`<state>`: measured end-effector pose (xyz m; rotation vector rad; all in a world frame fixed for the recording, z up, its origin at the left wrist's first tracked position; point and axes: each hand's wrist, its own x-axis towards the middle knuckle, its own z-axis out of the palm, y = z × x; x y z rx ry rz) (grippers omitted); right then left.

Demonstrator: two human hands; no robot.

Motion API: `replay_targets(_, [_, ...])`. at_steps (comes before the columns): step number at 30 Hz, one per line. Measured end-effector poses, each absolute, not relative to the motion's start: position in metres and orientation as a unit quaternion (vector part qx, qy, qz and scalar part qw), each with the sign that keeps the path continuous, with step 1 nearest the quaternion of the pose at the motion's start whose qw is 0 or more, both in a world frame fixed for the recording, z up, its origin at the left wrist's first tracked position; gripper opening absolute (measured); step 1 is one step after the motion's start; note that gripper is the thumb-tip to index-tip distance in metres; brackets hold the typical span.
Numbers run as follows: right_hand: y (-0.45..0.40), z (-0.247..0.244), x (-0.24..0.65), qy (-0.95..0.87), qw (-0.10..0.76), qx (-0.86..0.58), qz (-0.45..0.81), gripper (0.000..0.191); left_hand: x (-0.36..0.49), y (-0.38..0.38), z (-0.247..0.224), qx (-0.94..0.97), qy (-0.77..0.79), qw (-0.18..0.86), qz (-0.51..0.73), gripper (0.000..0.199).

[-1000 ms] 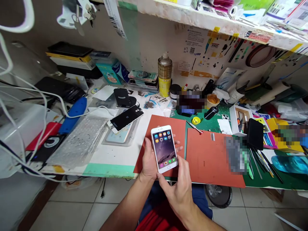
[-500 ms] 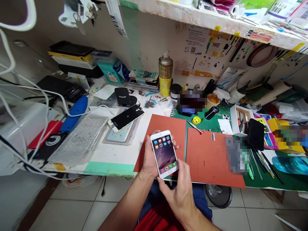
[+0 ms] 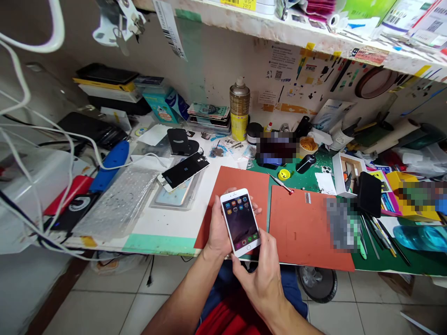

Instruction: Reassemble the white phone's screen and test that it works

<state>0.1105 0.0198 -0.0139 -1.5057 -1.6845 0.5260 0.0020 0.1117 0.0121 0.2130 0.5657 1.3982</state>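
A white phone (image 3: pixel 240 223) with a lit but dim home screen is held upright over the table's front edge. My left hand (image 3: pixel 218 230) wraps round it from the left and behind, its fingertips showing past the right side. The lower right edge and bottom corner of the phone are gripped between the thumb and fingers of my right hand (image 3: pixel 263 265). Beneath and behind the phone lies a reddish-brown mat (image 3: pixel 233 179). A second such mat (image 3: pixel 307 237) is to the right.
A detached phone screen (image 3: pixel 185 172) rests on a clear case at the left. A spray can (image 3: pixel 239 111), a screwdriver (image 3: pixel 282 184) and a white box (image 3: pixel 344 174) stand or lie farther back. Pens and tools (image 3: pixel 384 235) lie right. A shelf (image 3: pixel 265 30) overhangs the back.
The phone's screen has dimmed. The phone and both hands sit very slightly farther right in view, with the grip unchanged.
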Motion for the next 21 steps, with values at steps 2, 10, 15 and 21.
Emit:
replay_targets(2, [0.020,-0.015,0.113,-0.669,0.395,-0.599,0.194,0.066,0.002,0.111,0.012,0.097,0.264,0.724,0.630,0.039])
replay_targets(10, [0.020,-0.020,0.161,-0.723,0.344,-0.585,0.127,0.073,-0.022,0.120,0.008,0.263,0.428,0.639,0.582,0.045])
replay_targets(15, [0.021,-0.019,0.180,-0.738,0.330,-0.570,0.143,0.073,-0.043,0.131,0.014,0.567,0.539,0.458,0.422,0.032])
replay_targets(21, [0.018,-0.011,0.177,-0.731,0.318,-0.578,0.176,0.064,-0.043,0.134,0.008,0.690,0.567,0.328,0.308,0.043])
